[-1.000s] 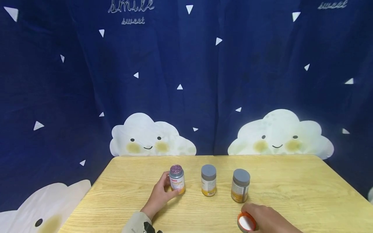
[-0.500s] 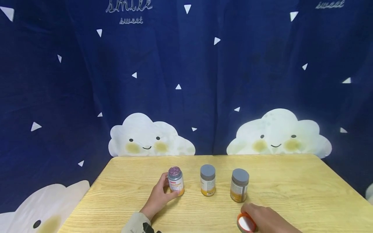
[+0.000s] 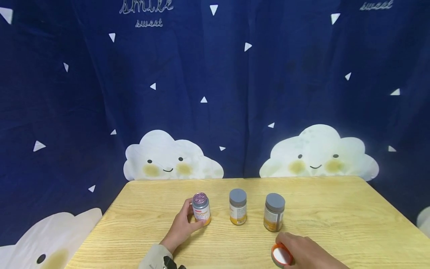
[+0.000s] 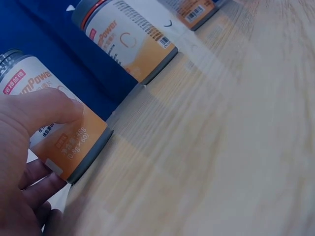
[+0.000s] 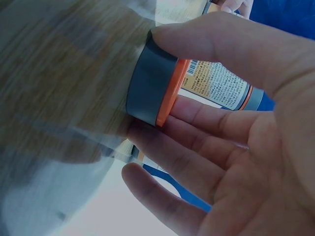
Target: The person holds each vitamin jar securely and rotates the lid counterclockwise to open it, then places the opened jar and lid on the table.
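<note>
My left hand point(image 3: 183, 227) grips an uncapped pill bottle point(image 3: 202, 214) by its lower body, thumb in front. Purple foil covers the bottle's mouth, and its label is white and orange. In the left wrist view, the bottle point(image 4: 69, 123) stands upright on the table. My right hand point(image 3: 302, 251) pinches a grey lid point(image 3: 281, 255) near the front edge. White lining and an orange inner ring show on the lid's inside, turned up toward me. In the right wrist view, the lid point(image 5: 150, 83) sits between thumb and fingers, with the little finger stretched out beside it.
Two similar bottles with grey lids stand upright: a middle bottle point(image 3: 238, 207) and a right bottle point(image 3: 274, 213), just beyond my right hand. All are on a light wooden table point(image 3: 346, 216). A blue curtain point(image 3: 215, 74) with clouds hangs behind its far edge.
The uncapped bottle has shifted slightly toward me with my left hand. My right hand keeps its pinch on the lid. The head view has drifted a little.
</note>
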{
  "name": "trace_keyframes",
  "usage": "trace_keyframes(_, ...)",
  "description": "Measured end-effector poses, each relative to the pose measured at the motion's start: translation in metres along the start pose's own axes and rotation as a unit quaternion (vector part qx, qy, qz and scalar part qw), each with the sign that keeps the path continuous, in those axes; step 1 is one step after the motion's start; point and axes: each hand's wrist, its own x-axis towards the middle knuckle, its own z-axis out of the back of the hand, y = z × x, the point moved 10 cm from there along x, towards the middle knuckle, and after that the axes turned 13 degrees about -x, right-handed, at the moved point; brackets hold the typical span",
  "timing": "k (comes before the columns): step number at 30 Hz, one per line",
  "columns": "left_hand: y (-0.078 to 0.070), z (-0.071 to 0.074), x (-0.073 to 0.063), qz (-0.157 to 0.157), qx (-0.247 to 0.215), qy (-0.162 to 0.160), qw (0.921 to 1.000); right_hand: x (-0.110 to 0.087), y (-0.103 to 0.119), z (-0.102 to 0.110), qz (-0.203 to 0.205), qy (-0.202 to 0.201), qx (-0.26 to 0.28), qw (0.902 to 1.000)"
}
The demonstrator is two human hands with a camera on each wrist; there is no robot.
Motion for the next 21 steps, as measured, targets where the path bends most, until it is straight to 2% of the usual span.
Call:
trace_keyframes(8, 0.0005, -0.0013, -0.0001, -0.005, 0.001, 0.009, 0.9999, 0.0, 0.0003, 0.0014, 0.004, -0.003, 0.0, 1.0)
trace_keyframes(15, 0.0017, -0.0015, 0.0009, 0.001, 0.0, 0.013, 0.9999, -0.0026, 0.0029, 0.003, 0.028, -0.012, -0.006, 0.9995)
trace_keyframes(21, 0.0023, 0.0001, 0.0001, 0.007, 0.001, 0.009, 0.9999, -0.0022, 0.0011, 0.0007, 0.008, 0.002, 0.006, 0.9999)
